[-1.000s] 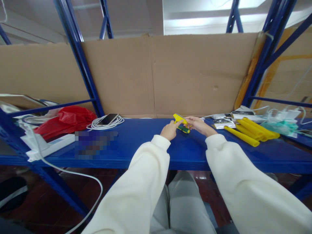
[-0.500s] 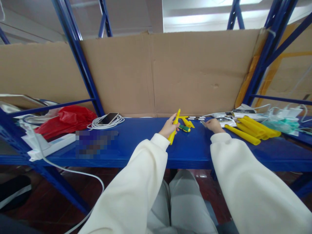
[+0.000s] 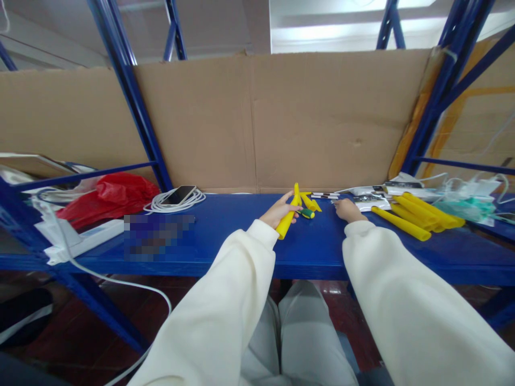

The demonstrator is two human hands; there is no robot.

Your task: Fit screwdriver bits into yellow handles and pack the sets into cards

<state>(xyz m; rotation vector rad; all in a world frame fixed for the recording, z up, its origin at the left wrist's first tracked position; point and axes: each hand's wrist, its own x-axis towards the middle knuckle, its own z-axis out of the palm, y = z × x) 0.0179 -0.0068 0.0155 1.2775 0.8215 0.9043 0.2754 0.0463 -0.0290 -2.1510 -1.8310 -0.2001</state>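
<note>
My left hand (image 3: 278, 210) is closed around a yellow tube (image 3: 287, 221), which tilts with its narrow tip up and its wide end toward me. Just behind that hand lie a green-and-yellow handle (image 3: 308, 213) and some folded yellow pieces (image 3: 310, 202). To the right, my right hand (image 3: 349, 210) rests low over the blue tabletop (image 3: 241, 241) with its fingers pinched together. Whatever is at those fingertips is too small to make out. Beside it on the right is a silver-and-black packet (image 3: 372, 202).
Several yellow tubes (image 3: 426, 212) are piled at the right, in front of tangled white cables and green plastic. Toward the left are a coiled white cable (image 3: 197, 198) with a phone, a red plastic bag (image 3: 124, 193) and a white power strip (image 3: 98, 236). A cardboard panel (image 3: 201, 123) stands behind.
The yellow tube has turned in my left hand and shows more of its broad side. My right hand has shifted slightly left, its fingers curled tighter.
</note>
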